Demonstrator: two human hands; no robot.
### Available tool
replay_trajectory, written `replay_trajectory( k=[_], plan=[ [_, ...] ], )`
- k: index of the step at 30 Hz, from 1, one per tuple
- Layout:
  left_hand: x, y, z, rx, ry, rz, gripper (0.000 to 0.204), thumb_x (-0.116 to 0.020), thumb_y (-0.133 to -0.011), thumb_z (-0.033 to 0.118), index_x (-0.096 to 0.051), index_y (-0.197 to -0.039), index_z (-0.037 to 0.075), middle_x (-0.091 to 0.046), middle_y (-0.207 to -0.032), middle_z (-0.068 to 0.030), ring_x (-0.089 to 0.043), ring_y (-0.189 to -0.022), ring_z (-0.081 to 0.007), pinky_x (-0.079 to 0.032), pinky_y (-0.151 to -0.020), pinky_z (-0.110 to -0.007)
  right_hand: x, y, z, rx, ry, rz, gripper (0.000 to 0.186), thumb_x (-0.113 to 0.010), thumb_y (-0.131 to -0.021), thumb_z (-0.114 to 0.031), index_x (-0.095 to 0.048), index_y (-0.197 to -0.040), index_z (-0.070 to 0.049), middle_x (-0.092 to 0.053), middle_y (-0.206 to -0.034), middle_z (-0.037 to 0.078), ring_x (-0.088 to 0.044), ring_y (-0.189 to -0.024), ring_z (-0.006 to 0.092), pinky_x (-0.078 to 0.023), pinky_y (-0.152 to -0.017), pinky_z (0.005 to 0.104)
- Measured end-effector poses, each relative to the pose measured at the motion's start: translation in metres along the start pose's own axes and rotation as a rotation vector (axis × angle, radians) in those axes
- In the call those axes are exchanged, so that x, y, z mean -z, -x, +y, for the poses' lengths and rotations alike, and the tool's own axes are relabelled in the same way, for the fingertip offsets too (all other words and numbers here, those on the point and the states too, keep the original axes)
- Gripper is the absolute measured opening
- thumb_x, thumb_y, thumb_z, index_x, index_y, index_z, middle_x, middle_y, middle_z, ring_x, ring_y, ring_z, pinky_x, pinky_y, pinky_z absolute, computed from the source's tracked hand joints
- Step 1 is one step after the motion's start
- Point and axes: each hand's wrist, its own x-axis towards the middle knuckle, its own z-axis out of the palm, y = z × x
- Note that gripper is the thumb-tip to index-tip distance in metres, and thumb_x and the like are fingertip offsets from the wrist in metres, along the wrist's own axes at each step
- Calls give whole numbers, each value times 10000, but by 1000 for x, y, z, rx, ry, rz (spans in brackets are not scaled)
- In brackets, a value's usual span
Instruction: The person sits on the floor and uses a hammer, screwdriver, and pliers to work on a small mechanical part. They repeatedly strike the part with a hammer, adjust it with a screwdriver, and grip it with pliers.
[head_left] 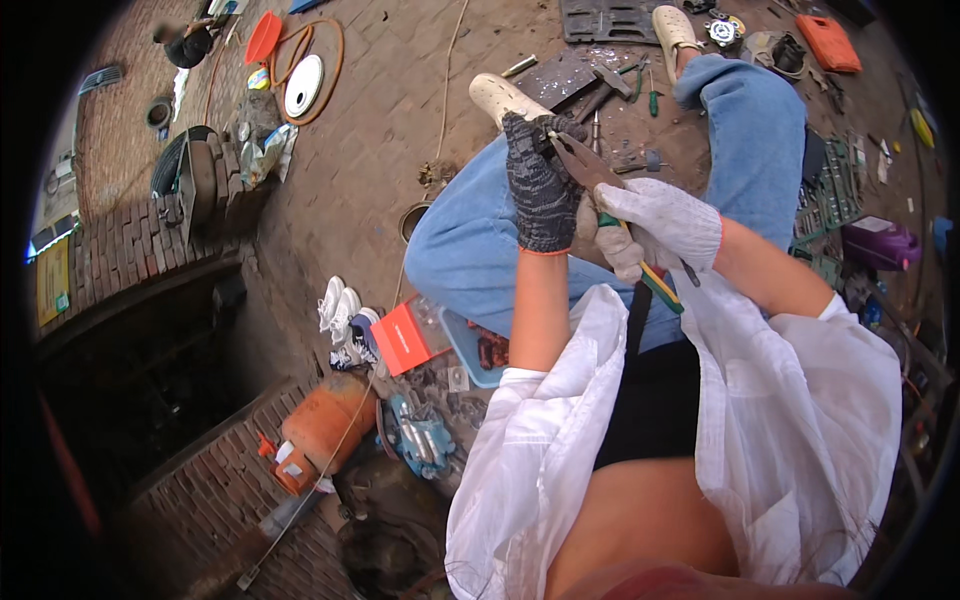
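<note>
My left hand (541, 195), in a dark grey knit glove with an orange cuff, is closed round a small dark metal part that is mostly hidden by the fingers. In a white glove, my right hand (672, 222) grips a pair of pliers (590, 170) with green and yellow handles. The plier jaws reach to the left hand's fingertips, at the dark part; whether they bite on it is too small to tell. Both hands are raised between my knees. Beyond them, a hammer (612, 82) rests by a flat dark metal block (548, 80) on the ground.
A green-handled screwdriver (654, 102) lies past the hands. To the right are a socket set (830, 195), a purple jug (880, 243) and an orange case (828, 43). At left lie a blue tub (463, 345), a red box (402, 338), an orange gas cylinder (335, 415) and a dark pit.
</note>
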Motion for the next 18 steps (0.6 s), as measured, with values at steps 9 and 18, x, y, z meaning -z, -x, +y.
replay_trajectory(
  k=[9, 18],
  plan=[
    [-14, -3, 42, 437, 349, -59, 447, -384, -971, 411, -594, -970, 16, -576, -733, -29, -554, -627, -139, -448, -540, -240, 14, 7, -4, 104, 56, 116, 422, -385, -969, -403, -583, -997, -32, -578, -711, 40, -500, -561, 100, -413, -519, 220],
    [4, -12, 6, -587, -939, -257, 226, -491, -912, 160, -587, -1009, -19, -625, -844, -145, -620, -745, -260, -516, -648, -325, 33, 3, -5, 248, 691, 264, 405, -391, -957, -360, -615, -1016, -28, -627, -713, 25, -458, -506, 54, -351, -454, 202]
  ],
)
